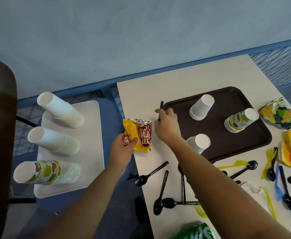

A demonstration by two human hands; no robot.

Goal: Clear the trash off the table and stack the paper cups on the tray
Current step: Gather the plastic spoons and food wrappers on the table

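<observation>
Wrapper point(140, 135), yellow with a foil lining, sits in the left hand point(122, 145), thumb and curled fingers pinching its lower corner at the left edge of the table point(175, 80). Right hand point(167, 125) has fingers curled round a thin black stick point(161, 106), just beside the left rim of the brown tray point(219, 128). On the tray, upside down: a short stack of white cups point(201, 106), a printed stack point(241, 120), and a white cup point(199, 143) by the forearm. Crumpled packets point(279, 118) lie right of the tray. Black spoons point(143, 180) are scattered nearer the person.
</observation>
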